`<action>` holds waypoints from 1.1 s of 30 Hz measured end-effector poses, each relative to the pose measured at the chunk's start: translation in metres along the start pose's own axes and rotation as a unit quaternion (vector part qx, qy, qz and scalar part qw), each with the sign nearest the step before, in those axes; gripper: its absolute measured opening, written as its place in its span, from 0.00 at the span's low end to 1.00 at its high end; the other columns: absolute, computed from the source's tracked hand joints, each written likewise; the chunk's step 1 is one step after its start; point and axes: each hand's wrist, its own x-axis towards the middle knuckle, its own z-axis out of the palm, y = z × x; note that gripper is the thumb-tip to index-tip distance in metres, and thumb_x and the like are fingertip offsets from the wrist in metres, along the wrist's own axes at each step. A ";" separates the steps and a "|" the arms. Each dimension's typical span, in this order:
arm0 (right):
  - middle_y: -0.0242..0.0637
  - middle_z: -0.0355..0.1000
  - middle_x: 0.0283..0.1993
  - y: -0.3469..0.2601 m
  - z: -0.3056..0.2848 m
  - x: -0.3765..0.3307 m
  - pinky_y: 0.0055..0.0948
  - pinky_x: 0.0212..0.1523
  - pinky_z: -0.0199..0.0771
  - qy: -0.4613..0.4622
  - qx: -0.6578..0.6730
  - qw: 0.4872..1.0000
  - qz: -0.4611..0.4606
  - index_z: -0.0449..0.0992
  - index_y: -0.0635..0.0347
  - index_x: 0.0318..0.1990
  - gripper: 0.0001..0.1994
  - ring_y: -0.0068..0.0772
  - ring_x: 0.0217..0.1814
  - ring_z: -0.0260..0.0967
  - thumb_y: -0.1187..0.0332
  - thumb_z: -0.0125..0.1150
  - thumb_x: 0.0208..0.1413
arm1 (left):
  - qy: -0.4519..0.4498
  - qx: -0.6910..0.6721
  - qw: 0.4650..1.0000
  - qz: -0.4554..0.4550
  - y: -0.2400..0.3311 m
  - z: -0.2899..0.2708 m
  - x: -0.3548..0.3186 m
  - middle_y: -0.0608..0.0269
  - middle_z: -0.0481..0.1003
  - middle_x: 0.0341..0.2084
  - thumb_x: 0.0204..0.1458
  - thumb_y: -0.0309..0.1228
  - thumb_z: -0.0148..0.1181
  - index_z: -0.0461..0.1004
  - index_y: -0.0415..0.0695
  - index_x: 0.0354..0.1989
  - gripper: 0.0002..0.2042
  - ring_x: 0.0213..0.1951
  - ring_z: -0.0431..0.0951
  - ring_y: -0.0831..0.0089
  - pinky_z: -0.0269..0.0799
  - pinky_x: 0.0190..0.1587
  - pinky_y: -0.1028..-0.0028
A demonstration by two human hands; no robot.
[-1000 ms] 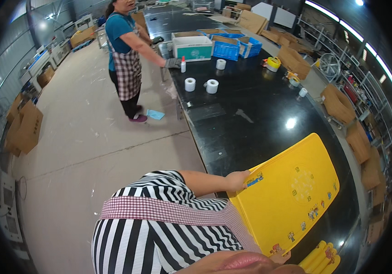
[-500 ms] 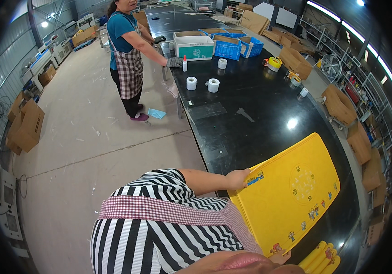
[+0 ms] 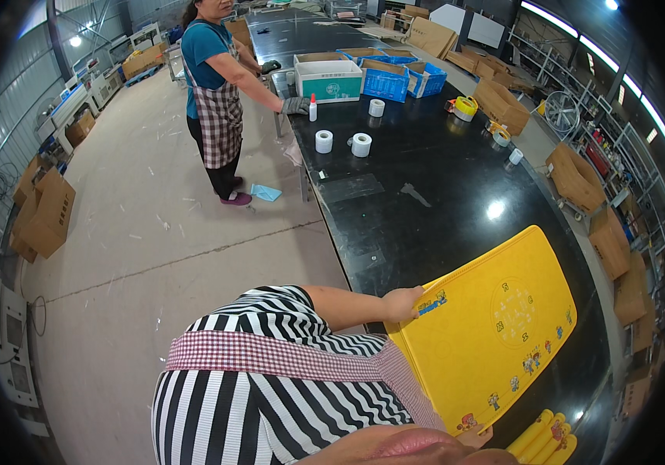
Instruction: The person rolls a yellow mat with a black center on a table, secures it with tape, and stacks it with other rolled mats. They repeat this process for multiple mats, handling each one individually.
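A flat yellow panel with rounded corners, printed with small cartoon figures and a ring of marks, lies tilted at the near end of the black table, close against my body. My left hand is closed round its left edge, next to a blue print. My right hand grips the near corner; most of its fingers are hidden under the panel. Beside that corner, several narrow yellow pieces with rounded ends lie together on the table.
Farther along the black table stand white label rolls, a small red-capped bottle, yellow tape, a green-white box and blue bins. A co-worker stands at its left side, one gloved hand near the bottle. Cardboard boxes line the right.
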 end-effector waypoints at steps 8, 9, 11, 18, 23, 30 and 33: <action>0.49 0.77 0.49 0.003 -0.002 0.003 0.43 0.49 0.78 0.005 -0.006 1.000 -0.002 0.73 0.63 0.57 0.22 0.46 0.47 0.76 0.54 0.60 0.66 | -0.009 -0.003 1.000 -0.001 0.002 -0.003 -0.002 0.41 0.79 0.51 0.57 0.34 0.69 0.66 0.39 0.60 0.26 0.54 0.80 0.47 0.75 0.55 0.56; 0.49 0.77 0.49 0.004 -0.002 0.004 0.44 0.49 0.78 0.005 -0.007 1.000 -0.002 0.73 0.63 0.57 0.22 0.47 0.47 0.76 0.53 0.60 0.66 | -0.008 -0.004 1.000 0.000 0.002 -0.003 -0.002 0.41 0.79 0.51 0.58 0.34 0.69 0.66 0.39 0.60 0.26 0.54 0.80 0.47 0.75 0.55 0.56; 0.49 0.77 0.49 0.004 -0.001 0.006 0.44 0.50 0.78 0.004 -0.009 1.000 -0.003 0.74 0.63 0.56 0.22 0.47 0.48 0.76 0.53 0.61 0.66 | -0.005 -0.008 1.000 0.001 0.000 -0.002 -0.001 0.41 0.79 0.51 0.58 0.34 0.68 0.66 0.39 0.61 0.26 0.54 0.80 0.47 0.76 0.55 0.56; 0.50 0.78 0.50 0.016 -0.002 0.013 0.46 0.54 0.79 0.007 0.005 1.000 0.026 0.75 0.65 0.55 0.23 0.49 0.49 0.77 0.53 0.63 0.64 | -0.008 -0.011 1.000 -0.002 0.002 -0.002 -0.001 0.41 0.79 0.51 0.57 0.34 0.69 0.66 0.40 0.61 0.26 0.54 0.80 0.47 0.76 0.55 0.56; 0.51 0.78 0.47 0.006 -0.004 0.000 0.43 0.46 0.82 0.020 -0.061 0.997 -0.029 0.75 0.66 0.55 0.23 0.48 0.44 0.78 0.54 0.62 0.65 | 0.001 -0.007 1.000 0.001 -0.004 -0.001 -0.001 0.41 0.79 0.50 0.56 0.34 0.69 0.66 0.39 0.60 0.26 0.53 0.80 0.46 0.76 0.54 0.56; 0.49 0.79 0.43 0.014 -0.006 -0.001 0.39 0.40 0.83 0.044 -0.031 0.995 -0.078 0.75 0.67 0.54 0.20 0.45 0.39 0.79 0.57 0.63 0.65 | 0.003 0.000 1.000 0.016 -0.005 0.003 0.004 0.41 0.80 0.49 0.56 0.35 0.70 0.67 0.39 0.59 0.26 0.52 0.80 0.46 0.76 0.54 0.56; 0.49 0.79 0.43 0.014 -0.004 0.000 0.39 0.40 0.84 0.043 -0.033 0.996 -0.067 0.76 0.66 0.53 0.20 0.44 0.39 0.79 0.57 0.63 0.65 | 0.009 -0.007 1.000 0.010 -0.006 0.002 0.002 0.41 0.80 0.48 0.55 0.35 0.70 0.67 0.39 0.58 0.26 0.52 0.80 0.46 0.76 0.53 0.55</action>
